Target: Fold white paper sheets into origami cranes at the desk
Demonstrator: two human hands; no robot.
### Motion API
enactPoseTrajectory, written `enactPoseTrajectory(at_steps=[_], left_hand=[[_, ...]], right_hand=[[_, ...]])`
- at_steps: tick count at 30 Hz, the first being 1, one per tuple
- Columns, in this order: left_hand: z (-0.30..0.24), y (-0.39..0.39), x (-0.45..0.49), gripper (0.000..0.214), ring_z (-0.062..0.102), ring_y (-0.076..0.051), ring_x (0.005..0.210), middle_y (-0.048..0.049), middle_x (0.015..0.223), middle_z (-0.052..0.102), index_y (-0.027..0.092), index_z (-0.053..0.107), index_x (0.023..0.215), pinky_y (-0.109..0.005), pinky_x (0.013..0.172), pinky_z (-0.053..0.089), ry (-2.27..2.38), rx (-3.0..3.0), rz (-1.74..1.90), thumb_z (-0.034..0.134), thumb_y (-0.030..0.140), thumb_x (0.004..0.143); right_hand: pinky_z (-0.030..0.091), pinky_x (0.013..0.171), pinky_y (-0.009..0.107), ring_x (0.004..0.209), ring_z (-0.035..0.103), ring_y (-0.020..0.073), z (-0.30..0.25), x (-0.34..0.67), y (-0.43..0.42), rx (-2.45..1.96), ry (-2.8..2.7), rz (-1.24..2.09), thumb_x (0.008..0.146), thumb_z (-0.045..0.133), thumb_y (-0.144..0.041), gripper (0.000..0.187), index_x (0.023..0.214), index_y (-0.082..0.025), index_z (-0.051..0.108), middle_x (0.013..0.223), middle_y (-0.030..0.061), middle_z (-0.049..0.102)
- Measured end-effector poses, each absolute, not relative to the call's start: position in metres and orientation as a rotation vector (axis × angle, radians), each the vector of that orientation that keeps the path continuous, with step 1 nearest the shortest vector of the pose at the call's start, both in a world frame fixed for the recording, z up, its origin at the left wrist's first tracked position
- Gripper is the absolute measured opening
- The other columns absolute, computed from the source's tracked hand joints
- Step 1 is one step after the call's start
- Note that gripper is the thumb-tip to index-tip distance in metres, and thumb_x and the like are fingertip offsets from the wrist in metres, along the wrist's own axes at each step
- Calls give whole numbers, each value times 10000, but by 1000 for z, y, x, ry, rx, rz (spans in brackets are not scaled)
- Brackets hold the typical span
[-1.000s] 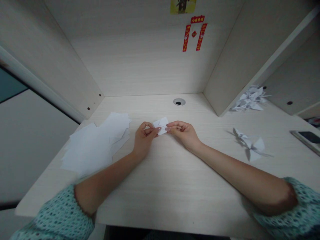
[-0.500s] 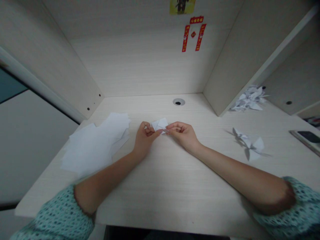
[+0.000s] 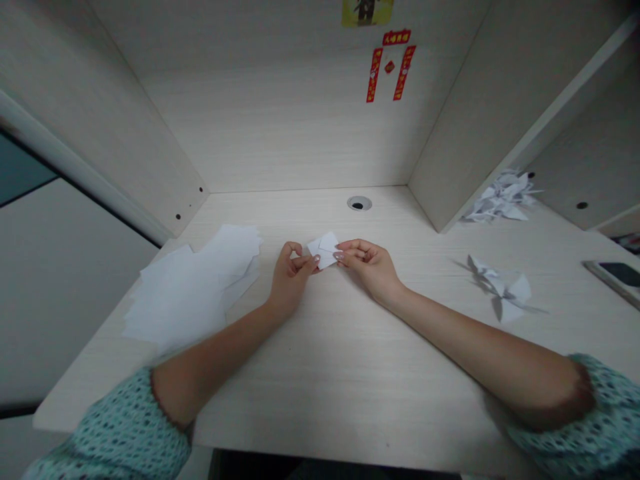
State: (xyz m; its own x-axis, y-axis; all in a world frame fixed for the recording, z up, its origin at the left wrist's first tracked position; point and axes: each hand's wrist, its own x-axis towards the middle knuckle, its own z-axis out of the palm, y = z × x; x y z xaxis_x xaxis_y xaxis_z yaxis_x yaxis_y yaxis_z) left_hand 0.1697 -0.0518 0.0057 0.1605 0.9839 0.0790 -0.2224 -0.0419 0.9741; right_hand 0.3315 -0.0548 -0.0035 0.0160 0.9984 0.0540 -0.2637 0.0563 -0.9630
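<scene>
A small folded piece of white paper [image 3: 326, 251] is held between both hands over the middle of the desk, its crease lines showing on top. My left hand [image 3: 290, 275] pinches its left edge between thumb and fingers. On the right edge, the thumb and fingertips of my right hand [image 3: 369, 264] grip the same paper. The fingers beneath the paper are partly hidden.
Loose white paper sheets [image 3: 185, 290] lie in a pile at left. Folded paper shapes [image 3: 503, 290] rest at right, with a heap of more folded paper [image 3: 503, 197] behind. A phone [image 3: 615, 280] lies at the far right. A cable hole [image 3: 359, 204] is at the back.
My thumbs have moved apart from the paper's near middle edge to its two sides, so more of its folded face shows. Both hands still hold it.
</scene>
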Motion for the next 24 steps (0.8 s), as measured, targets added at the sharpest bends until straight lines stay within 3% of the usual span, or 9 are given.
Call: enactPoseTrajectory(at_steps=[4, 11, 18, 24], left_hand=[[7, -55, 171, 390, 625, -95, 618, 81, 591, 622, 233, 331, 792, -241, 696, 518, 926, 1237, 1239, 699, 331, 706], [7, -56, 171, 393, 636, -95, 633, 70, 623, 653, 240, 312, 790, -224, 672, 513, 889, 1234, 1224, 691, 310, 715], [3, -51, 169, 416, 633, -94, 624, 79, 612, 650, 235, 322, 798, -282, 735, 533, 929, 1135, 1282, 712, 329, 688], [3, -51, 168, 375, 640, -103, 659, 53, 659, 673, 234, 348, 813, -257, 718, 510, 938, 1211, 1287, 694, 336, 712]], right_hand=[[467, 639, 266, 610, 594, 116, -2, 330, -56, -970, -1083, 1260, 592, 791, -349, 310, 811, -195, 635, 666, -9, 664], [360, 500, 221, 475, 470, 70, -2, 326, -60, -979, -1065, 1212, 561, 808, -336, 338, 688, -199, 526, 552, -66, 557], [451, 627, 256, 594, 604, 116, -4, 330, -57, -925, -1099, 1274, 593, 790, -347, 302, 748, -199, 577, 639, -23, 667], [474, 671, 273, 614, 626, 128, -2, 332, -57, -947, -1099, 1290, 597, 794, -338, 296, 791, -206, 613, 671, -16, 692]])
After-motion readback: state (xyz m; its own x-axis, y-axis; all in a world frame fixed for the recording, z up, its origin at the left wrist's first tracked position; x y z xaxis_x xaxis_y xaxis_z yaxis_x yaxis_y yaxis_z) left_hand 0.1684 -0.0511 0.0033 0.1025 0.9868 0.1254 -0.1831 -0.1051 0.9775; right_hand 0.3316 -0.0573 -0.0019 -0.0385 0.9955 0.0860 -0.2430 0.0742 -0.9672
